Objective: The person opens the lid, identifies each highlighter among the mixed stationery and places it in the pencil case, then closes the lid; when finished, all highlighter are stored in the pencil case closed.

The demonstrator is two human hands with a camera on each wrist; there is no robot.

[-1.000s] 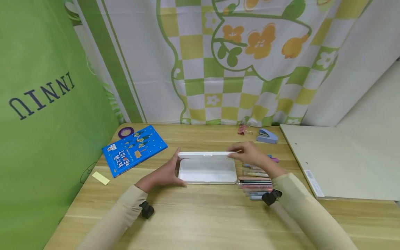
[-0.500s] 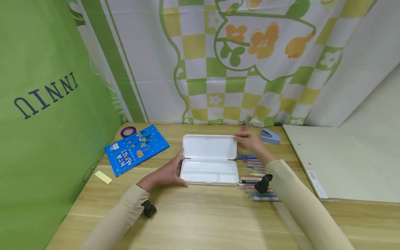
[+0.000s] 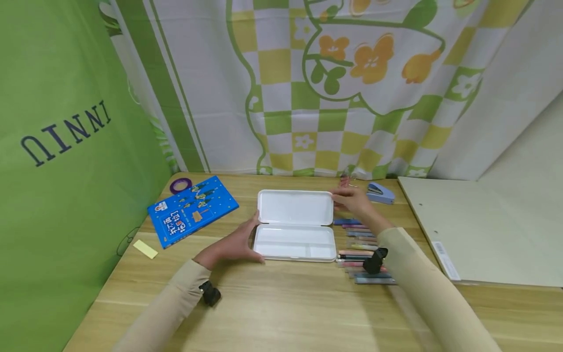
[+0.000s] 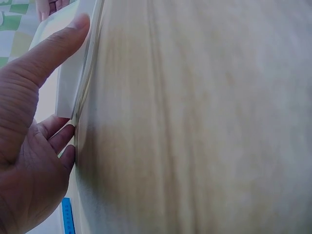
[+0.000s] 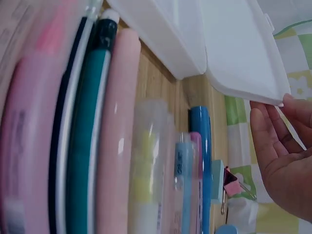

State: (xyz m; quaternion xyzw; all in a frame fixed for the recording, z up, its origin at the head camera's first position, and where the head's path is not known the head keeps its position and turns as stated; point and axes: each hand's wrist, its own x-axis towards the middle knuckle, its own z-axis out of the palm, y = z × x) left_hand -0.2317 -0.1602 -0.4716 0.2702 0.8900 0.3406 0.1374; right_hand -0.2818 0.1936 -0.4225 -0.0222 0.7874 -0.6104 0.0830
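Note:
A white pencil case (image 3: 281, 250) lies unfolded on the table, its lid (image 3: 294, 208) tilted back behind the tray. Inside the tray, a low divider shows and no pens. My left hand (image 3: 235, 243) holds the left end of the case, thumb at the front edge and fingers along the end. In the left wrist view, that thumb (image 4: 53, 51) lies across the case's front wall. My right hand (image 3: 354, 201) pinches the lid's upper right corner. The right wrist view shows the right hand's thumb and fingers (image 5: 265, 134) at the lid's rim.
Several pens and pencils (image 3: 358, 247) lie in a row right of the case. A blue book (image 3: 193, 211), purple tape roll (image 3: 180, 186) and yellow sticky notes (image 3: 145, 249) are at left. A stapler (image 3: 380, 193), a pink binder clip (image 3: 344, 181) and a large board (image 3: 479, 230) are at right.
The lid has swung up and back from nearly closed, with my right hand moving away from me along with it. My left hand has kept its place at the case's left end.

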